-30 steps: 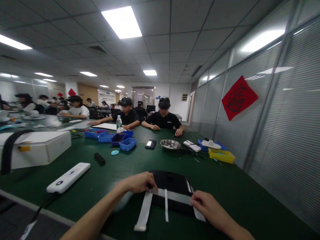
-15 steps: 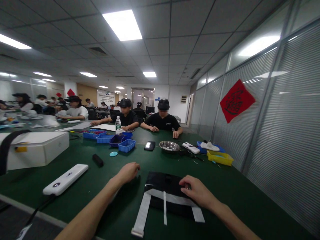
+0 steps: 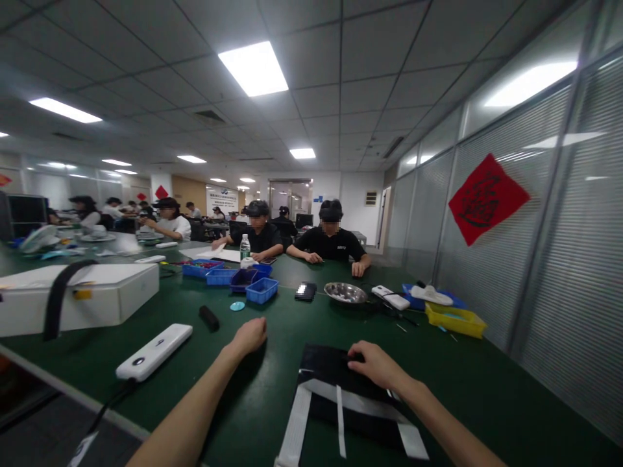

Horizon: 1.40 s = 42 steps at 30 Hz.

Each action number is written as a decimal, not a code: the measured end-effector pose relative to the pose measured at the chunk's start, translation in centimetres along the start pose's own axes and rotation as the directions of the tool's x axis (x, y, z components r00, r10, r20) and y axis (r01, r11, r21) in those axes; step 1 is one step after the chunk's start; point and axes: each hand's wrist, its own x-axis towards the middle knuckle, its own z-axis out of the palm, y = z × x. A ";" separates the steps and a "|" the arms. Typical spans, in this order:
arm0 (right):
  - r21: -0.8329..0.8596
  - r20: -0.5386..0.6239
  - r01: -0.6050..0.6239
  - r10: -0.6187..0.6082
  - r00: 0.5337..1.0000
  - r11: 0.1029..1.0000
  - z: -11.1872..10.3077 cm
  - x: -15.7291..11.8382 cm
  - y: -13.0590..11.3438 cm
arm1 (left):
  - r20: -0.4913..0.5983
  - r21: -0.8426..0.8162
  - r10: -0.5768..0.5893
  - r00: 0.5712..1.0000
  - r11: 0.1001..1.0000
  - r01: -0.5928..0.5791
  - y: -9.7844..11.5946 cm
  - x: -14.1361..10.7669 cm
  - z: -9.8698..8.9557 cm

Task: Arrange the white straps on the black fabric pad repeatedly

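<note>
A flat black fabric piece (image 3: 324, 359) with white straps lies on the table in front of me. One long white strap (image 3: 294, 425) runs down its left side, and a thin white strip (image 3: 341, 421) hangs near its middle. My right hand (image 3: 377, 364) is over the upper right part of the fabric, fingers bent and thumb apart from them; nothing shows between them. Whether the fingertips touch the fabric is unclear. To the left of the fabric, apart from it, my left hand (image 3: 249, 335) is closed in a loose fist at the tabletop, with nothing visible in it.
Left are a white power bank-like device (image 3: 154, 350) with a cable, a black cylinder (image 3: 209, 318) and a white box (image 3: 131, 295). Ahead stand blue bins (image 3: 261, 290), a phone-like item (image 3: 305, 292), a metal bowl (image 3: 345, 293) and a yellow tray (image 3: 455, 319). People sit opposite.
The view has turned slightly left, so the table things sit further right. My left hand's fingers have curled in. My right hand stays over the black fabric.
</note>
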 end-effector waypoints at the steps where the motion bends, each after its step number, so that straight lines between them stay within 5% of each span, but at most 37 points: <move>1: 0.008 -0.001 -0.002 0.002 1.000 1.000 0.0 0.0 0.0 | 0.009 0.002 -0.004 1.000 1.000 0.004 0.1 0.1 0.1; 12: 0.021 0.025 -0.014 0.013 1.000 1.000 -0.7 -0.2 -0.8 | 0.143 0.044 -0.016 0.990 0.999 0.010 0.7 2.4 -0.5; 22: 0.024 0.019 -0.006 0.006 1.000 1.000 -0.1 0.1 -0.1 | 0.010 0.008 -0.061 0.998 0.998 0.061 0.3 1.1 0.7; 42: -0.085 -0.071 -0.013 0.007 0.997 0.996 -0.9 -1.0 -1.0 | 0.007 -0.035 -0.037 0.999 0.999 0.037 -0.1 1.4 1.4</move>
